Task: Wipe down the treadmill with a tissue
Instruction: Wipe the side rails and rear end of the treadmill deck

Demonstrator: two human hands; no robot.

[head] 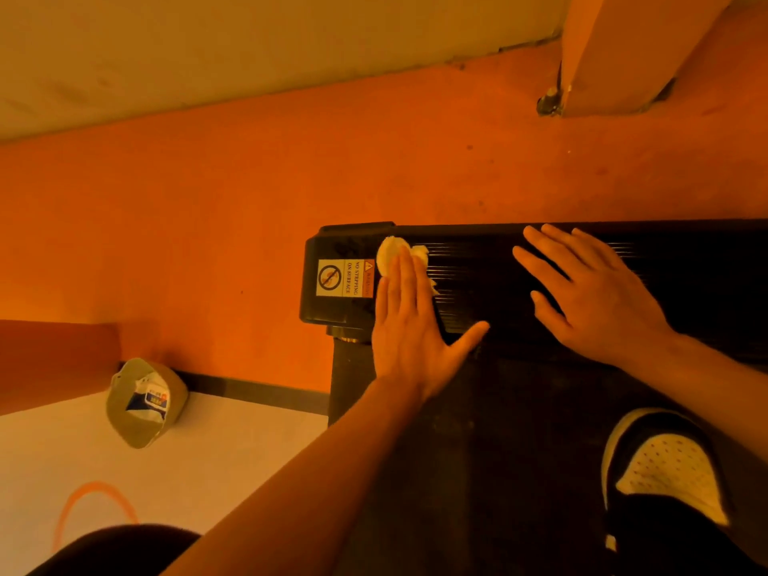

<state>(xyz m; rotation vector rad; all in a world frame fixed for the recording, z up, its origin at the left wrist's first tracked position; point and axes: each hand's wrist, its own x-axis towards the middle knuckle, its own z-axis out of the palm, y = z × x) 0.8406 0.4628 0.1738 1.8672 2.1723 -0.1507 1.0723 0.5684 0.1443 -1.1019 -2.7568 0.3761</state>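
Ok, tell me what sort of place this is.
Likely an indoor exercise room, though I cannot tell whether home or gym: a treadmill with a no-stepping warning sticker stands on a bare orange-lit floor.

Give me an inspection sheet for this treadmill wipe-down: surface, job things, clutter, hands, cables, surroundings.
Surface: black ribbed treadmill cover, with a warning label at its left end.
Job's things: crumpled tissue on the cover beside the label.
Clutter: cap on the floor, with a packet inside it.
Hands: left hand presses the tissue with straight fingers; right hand rests flat on the cover, holding nothing.
Cables: nothing seen.
Surroundings: orange floor, pale wall, post, shoe at lower right.
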